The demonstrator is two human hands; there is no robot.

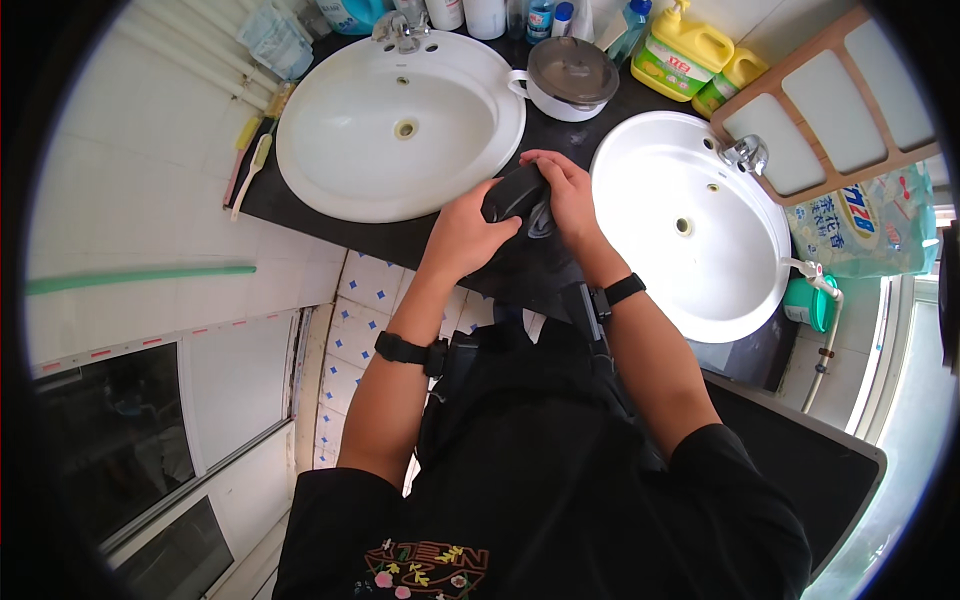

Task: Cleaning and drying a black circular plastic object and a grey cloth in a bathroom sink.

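A person's left hand (466,230) and right hand (571,203) clasp a rounded black object (515,192) from both sides, fingers curled, above the dark tabletop (525,275) between the left sink (335,125) and right sink (690,285).

1. Black T-shirt (590,500), with short, plain sleeves (335,500) ending above the elbows.
2. Chest motif (428,568): reddish outlined lettering amid pink and yellow flowers.
3. Left wrist: black strap (403,349) with a small boxy black module (437,357).
4. Right wrist: a similar black band (626,289) and dark module (600,303).
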